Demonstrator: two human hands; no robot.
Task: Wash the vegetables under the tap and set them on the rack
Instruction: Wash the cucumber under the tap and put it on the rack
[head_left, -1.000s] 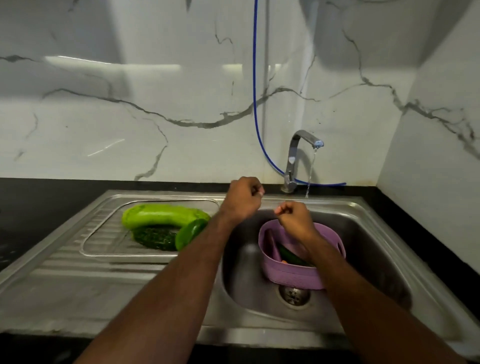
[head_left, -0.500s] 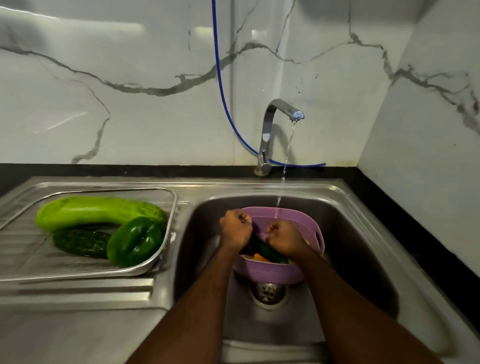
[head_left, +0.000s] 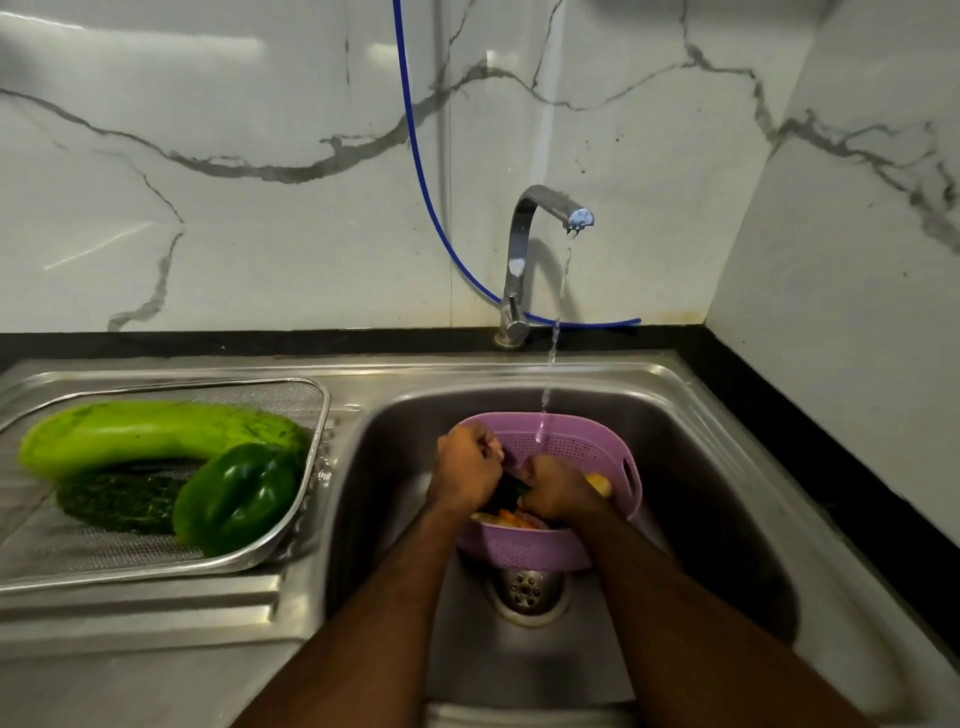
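A purple perforated basket (head_left: 524, 552) stands in the sink basin (head_left: 717, 467) under the running tap (head_left: 523, 244). My left hand (head_left: 466, 467) and my right hand (head_left: 557, 491) are both inside it, fingers curled, gripping a dark green vegetable (head_left: 511, 486) between them. An orange carrot (head_left: 515, 518) and a yellow vegetable (head_left: 598, 483) also lie in the basket, partly hidden by my hands. On the mesh rack (head_left: 311, 410) at the left rest a long light-green gourd (head_left: 145, 431), a green capsicum (head_left: 239, 493) and a dark bumpy gourd (head_left: 114, 501).
A thin stream of water (head_left: 553, 353) falls into the basket's far side. The drain (head_left: 524, 590) lies just in front of the basket. A blue hose (head_left: 415, 156) runs down the marble wall behind the tap. Black counter borders the sink on the right.
Both hands have dropped from above the sink's rim down into the basket and closed on the dark green vegetable. The view has shifted right and closer to the basin.
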